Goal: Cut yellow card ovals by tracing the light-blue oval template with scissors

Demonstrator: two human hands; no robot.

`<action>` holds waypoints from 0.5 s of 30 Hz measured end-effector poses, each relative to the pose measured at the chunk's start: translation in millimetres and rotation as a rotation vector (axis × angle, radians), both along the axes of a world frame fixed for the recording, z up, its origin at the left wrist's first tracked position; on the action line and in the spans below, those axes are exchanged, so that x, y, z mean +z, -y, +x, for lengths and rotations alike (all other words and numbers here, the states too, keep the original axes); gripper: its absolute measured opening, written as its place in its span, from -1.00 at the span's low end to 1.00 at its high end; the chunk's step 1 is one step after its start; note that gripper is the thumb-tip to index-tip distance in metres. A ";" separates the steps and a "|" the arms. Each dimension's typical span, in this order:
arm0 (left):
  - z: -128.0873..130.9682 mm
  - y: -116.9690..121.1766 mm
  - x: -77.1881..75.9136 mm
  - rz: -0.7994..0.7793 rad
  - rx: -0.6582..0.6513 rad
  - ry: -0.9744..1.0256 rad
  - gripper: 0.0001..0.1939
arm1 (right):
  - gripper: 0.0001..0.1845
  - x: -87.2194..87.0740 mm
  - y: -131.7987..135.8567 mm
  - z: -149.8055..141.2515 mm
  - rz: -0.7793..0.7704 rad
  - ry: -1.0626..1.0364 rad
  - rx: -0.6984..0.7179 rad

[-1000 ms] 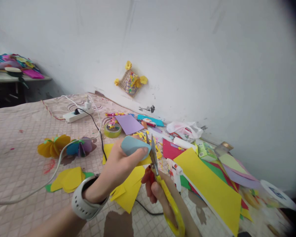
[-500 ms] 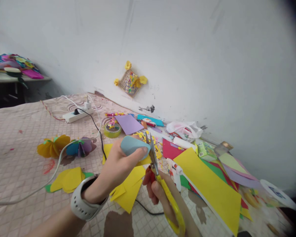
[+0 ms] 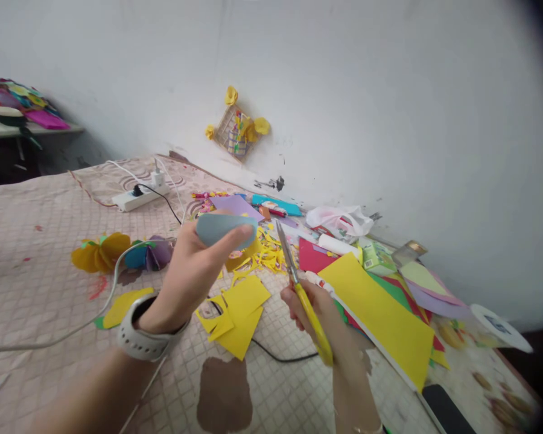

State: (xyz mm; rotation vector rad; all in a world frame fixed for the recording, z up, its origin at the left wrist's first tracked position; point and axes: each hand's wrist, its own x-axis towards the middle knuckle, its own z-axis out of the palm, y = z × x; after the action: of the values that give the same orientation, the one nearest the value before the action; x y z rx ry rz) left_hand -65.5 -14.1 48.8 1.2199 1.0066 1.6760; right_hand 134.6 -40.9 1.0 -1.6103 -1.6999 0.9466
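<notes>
My left hand (image 3: 192, 262), with a pale watch on the wrist, pinches a rounded piece of light blue paper (image 3: 224, 229) between thumb and fingers above the table. To its right, my right hand (image 3: 314, 304) grips yellow-handled scissors (image 3: 314, 322). The blades point up and away, look nearly closed, and are apart from the blue paper. Below and between the hands lie cut yellow paper sheets (image 3: 247, 298), some with pieces cut out. Yellow scraps (image 3: 271, 256) are scattered just beyond them.
A power strip (image 3: 140, 197) with cables sits at the back left. Folded paper flowers (image 3: 102, 252) and yellow petal shapes (image 3: 124, 306) lie left. On the right are a large yellow sheet (image 3: 380, 319), a partly hidden glue gun (image 3: 319, 280), a phone (image 3: 447, 410) and a plastic bag (image 3: 339, 222).
The scissors have come away from the blue paper and their blades have drawn together. My left hand has moved left and up with the paper, widening the gap between my hands.
</notes>
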 end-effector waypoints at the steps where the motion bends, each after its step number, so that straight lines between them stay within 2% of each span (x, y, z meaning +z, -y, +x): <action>1: -3.8 -1.9 0.4 0.022 0.027 0.008 -0.85 | -0.51 -1.6 -4.5 3.4 0.010 0.132 -0.025; 3: -11.2 -6.1 -0.5 0.032 0.020 -0.055 -0.86 | -0.54 -4.5 -12.3 8.5 0.022 0.311 -0.058; 4: -14.4 -8.6 -1.9 0.023 -0.035 -0.147 -0.86 | -0.56 -5.7 -15.3 10.4 0.021 0.345 -0.066; 7: -18.8 -16.7 -8.9 0.023 -0.307 -0.551 -0.87 | -0.63 -7.3 -20.2 15.7 0.016 0.314 -0.088; 9: -16.7 -21.9 -14.2 0.066 -0.337 -0.685 -0.85 | -0.65 -7.2 -20.8 19.9 0.033 0.268 -0.108; 13: -5.6 -27.0 -20.4 0.063 -0.330 -0.709 -0.88 | -0.63 -6.6 -18.8 23.4 0.088 0.087 -0.144; 15: 0.2 -26.6 -21.9 0.051 -0.381 -0.678 -0.89 | -0.61 -6.6 -16.0 17.8 0.115 -0.053 -0.136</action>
State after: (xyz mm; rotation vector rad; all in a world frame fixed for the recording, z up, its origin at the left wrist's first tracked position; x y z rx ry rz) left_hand -65.3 12.5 26.9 1.9406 1.0261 1.0050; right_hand 152.4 -24.9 -5.6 -1.5892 -1.5584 0.8035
